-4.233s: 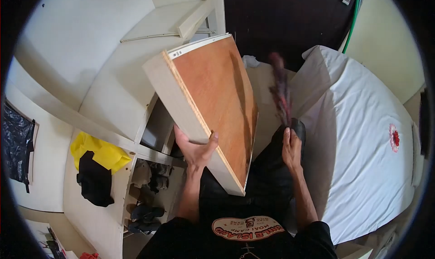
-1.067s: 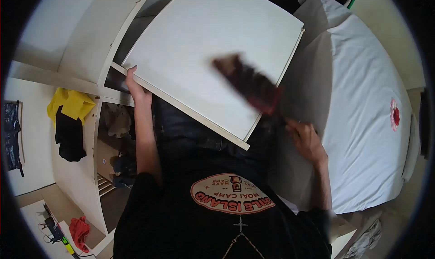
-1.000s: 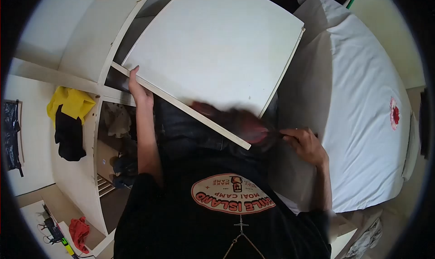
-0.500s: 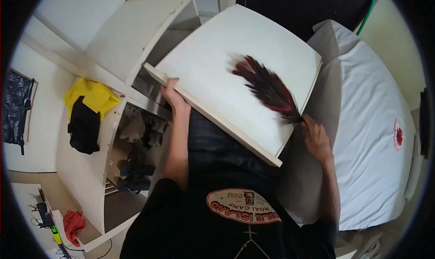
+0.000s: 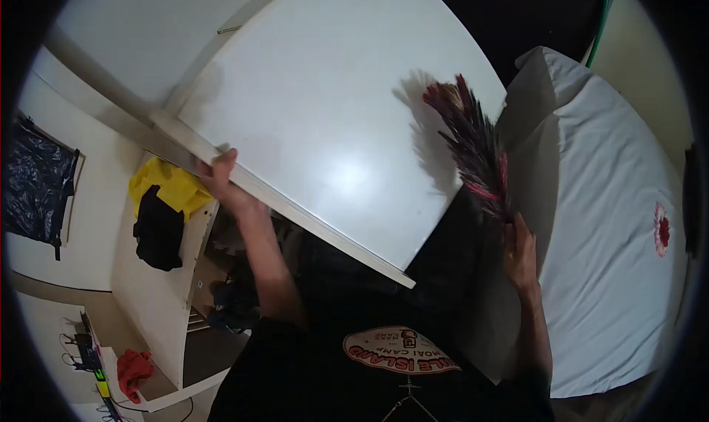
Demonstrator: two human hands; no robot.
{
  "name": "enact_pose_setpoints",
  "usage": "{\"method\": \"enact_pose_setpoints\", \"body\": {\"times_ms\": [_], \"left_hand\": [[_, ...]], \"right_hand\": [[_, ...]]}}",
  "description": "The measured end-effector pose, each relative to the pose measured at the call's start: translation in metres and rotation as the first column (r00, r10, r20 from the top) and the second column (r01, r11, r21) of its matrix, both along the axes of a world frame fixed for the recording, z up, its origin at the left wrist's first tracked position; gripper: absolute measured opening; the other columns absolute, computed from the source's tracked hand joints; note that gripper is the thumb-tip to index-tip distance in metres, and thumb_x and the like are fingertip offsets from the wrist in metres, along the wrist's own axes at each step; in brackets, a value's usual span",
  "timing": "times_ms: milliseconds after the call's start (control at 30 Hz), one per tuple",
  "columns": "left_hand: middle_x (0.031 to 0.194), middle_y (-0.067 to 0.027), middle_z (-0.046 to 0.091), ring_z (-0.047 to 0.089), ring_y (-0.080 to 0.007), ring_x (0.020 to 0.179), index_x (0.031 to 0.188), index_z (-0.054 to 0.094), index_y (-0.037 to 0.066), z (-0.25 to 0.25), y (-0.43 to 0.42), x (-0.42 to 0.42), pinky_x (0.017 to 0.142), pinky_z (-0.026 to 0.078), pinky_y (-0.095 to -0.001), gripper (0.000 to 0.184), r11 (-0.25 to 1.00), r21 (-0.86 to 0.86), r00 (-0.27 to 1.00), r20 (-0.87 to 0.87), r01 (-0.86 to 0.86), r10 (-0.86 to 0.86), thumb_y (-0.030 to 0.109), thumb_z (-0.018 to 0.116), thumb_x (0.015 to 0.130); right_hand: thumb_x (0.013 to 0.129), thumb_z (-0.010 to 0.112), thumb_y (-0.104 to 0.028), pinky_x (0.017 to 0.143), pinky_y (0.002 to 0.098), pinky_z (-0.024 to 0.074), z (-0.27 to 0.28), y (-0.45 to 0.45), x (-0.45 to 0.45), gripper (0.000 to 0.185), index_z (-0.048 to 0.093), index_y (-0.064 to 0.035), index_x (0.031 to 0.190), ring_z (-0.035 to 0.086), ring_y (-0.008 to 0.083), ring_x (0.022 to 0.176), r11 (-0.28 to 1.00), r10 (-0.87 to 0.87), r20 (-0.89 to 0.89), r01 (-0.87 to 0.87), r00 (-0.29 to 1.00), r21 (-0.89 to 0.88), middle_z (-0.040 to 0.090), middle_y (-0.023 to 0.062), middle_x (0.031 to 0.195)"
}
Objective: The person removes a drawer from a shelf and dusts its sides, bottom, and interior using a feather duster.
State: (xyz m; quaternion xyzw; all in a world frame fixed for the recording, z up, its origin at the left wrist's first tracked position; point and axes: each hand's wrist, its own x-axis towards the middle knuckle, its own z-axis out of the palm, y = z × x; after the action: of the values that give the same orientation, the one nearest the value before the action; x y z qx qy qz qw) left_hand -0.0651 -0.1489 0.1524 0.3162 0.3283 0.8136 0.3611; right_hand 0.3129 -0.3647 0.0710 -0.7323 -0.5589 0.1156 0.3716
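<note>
My left hand [image 5: 227, 185] is closed on the raised near edge of a large white panel [image 5: 325, 126], its thumb over the lip and its other fingers hidden beneath. In my right hand [image 5: 520, 256], to the right of the panel, is a feather duster [image 5: 476, 145] with dark brown and red feathers. My fingers wrap around its lower end, so the handle is hidden. The feathers point up and overlap the panel's right side, throwing a shadow on it. Whether they touch the surface I cannot tell.
To the right is a bed or cushion with a grey-white cover [image 5: 605, 200] bearing a red flower. An open cabinet [image 5: 159, 296] on the left has yellow cloth [image 5: 168, 185] and black cloth [image 5: 159, 233] on top. A red cloth [image 5: 134, 374] and cables lie at lower left.
My left hand and the panel have moved left, and the panel now looks larger and covers the shelving behind it. My right hand has shifted slightly down, the duster swinging right and more upright.
</note>
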Motion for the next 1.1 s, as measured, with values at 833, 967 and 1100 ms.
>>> {"method": "enact_pose_setpoints", "body": {"times_ms": [833, 967, 1100], "left_hand": [[0.108, -0.0119, 0.048, 0.052, -0.0254, 0.101, 0.122, 0.042, 0.001, -0.063, -0.008, -0.023, 0.089, 0.047, -0.0397, 0.057, 0.985, -0.160, 0.998, -0.009, -0.061, 0.060, 0.012, 0.058, 0.068], [0.114, -0.0131, 0.048, 0.049, -0.0268, 0.105, 0.128, 0.043, 0.001, -0.098, -0.004, -0.014, 0.092, 0.044, -0.0393, 0.063, 0.973, -0.230, 0.993, 0.114, -0.005, 0.032, 0.009, 0.056, 0.067], [0.114, -0.0125, 0.047, 0.049, -0.0264, 0.106, 0.125, 0.044, 0.001, -0.140, 0.005, -0.017, 0.091, 0.043, -0.0404, 0.057, 0.958, -0.238, 0.977, 0.177, 0.158, -0.118, 0.013, 0.054, 0.070]], "right_hand": [[0.094, 0.049, -0.002, 0.057, 0.0420, 0.0450, -0.004, 0.021, -0.014, 0.019, 0.053, 0.0032, 0.113, 0.055, 0.0357, 0.061, 0.986, 0.138, -0.004, -0.137, 0.990, -0.099, 0.058, 0.0184, 0.074], [0.092, 0.050, -0.004, 0.059, 0.0442, 0.0452, 0.010, 0.039, -0.034, 0.015, 0.053, 0.0023, 0.106, 0.058, 0.0421, 0.068, 0.977, 0.200, -0.008, -0.200, 0.980, -0.074, 0.060, 0.0236, 0.079], [0.092, 0.052, -0.006, 0.062, 0.0467, 0.0476, 0.013, 0.059, -0.046, 0.014, 0.055, 0.0012, 0.104, 0.061, 0.0433, 0.074, 0.934, 0.326, -0.008, -0.323, 0.945, -0.152, 0.062, 0.0251, 0.082]]}}
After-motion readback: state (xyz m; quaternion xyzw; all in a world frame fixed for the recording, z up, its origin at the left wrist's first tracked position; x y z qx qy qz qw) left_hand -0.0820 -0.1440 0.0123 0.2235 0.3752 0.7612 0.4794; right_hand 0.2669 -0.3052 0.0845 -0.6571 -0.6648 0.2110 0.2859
